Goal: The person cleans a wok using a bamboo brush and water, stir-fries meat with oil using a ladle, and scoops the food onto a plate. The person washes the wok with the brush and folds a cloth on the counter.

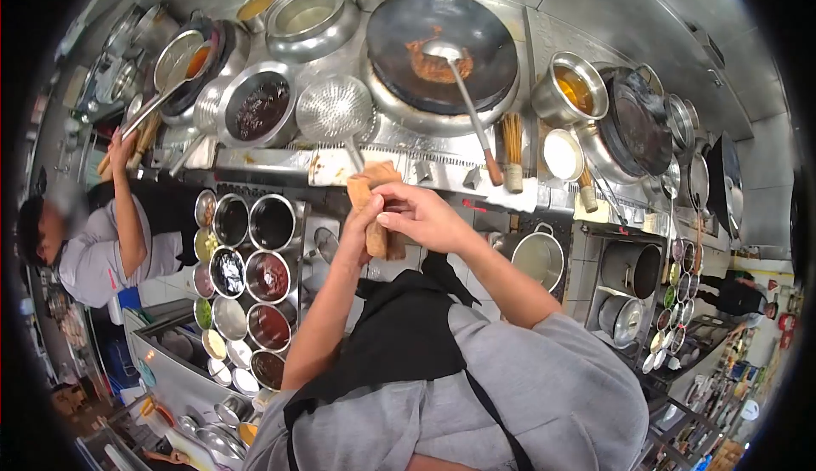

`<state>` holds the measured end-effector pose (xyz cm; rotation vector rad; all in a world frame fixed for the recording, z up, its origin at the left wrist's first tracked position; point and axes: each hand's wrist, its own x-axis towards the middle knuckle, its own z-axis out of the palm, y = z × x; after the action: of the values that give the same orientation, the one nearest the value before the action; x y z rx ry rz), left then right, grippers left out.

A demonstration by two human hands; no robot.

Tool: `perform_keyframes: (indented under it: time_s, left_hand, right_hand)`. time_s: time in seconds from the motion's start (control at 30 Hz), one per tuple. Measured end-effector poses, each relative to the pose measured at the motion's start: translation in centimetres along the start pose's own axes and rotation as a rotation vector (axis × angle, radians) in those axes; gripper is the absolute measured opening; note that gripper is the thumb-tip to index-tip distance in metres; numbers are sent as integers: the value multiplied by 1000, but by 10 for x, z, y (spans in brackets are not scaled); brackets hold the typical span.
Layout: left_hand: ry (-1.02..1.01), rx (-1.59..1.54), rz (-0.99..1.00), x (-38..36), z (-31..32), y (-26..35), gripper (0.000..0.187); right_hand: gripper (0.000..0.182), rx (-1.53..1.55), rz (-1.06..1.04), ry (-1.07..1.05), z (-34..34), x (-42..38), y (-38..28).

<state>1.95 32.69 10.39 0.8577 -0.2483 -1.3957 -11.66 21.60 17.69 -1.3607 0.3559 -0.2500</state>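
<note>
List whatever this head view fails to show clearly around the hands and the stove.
- The folded brown cloth: its middle is hidden by the right hand and left hand that clasp it.
- The wok: the reddish contents under the ladle are too small to identify.
- The seasoning tubs: contents are too small and distorted to name.
- The outer kitchen is cut off by the dark lens rim.

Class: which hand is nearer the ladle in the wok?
Right. The right hand lies below the ladle; the left hand is farther left. Both grip a cloth.
</note>
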Motion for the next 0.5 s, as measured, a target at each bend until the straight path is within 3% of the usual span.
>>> perform_keyframes:
  time_s: [0.03,0.07,0.1,0.13,0.17,0.2,0.27,0.37,0.5]
  left_hand:
    - [132,-66,35,13,25,-10,47]
    - [63,-136,-43,25,32,-16,45]
    - [57,-136,-59,37,39,-21,43]
    - [52,-142,-75,49,50,-25,42]
    - [95,-136,-93,62,53,-33,44]
    - [140,-134,-110,78,51,-44,47]
    - [222,-103,-143,106,52,-46,51]
    - [334,-50,-154,162,57,-27,57]
    - [398,-84,-152,264,39,-15,65]
  right_hand:
    - [45,-225,-45,166,-23,-4,-9]
    - [49,-443,-82,331,-48,-12,-16]
    - [62,-770,-285,589,-86,-9,9]
    - [68,-1011,-175,808,-117,-10,18]
    - [73,-1153,139,872,-144,-8,31]
    - [70,-1049,383,727,-183,-4,71]
    - [43,-396,343,604,-228,-1,86]
    - [22,85,309,618,-249,-6,55]
    - [24,-191,227,687,-279,38,47]
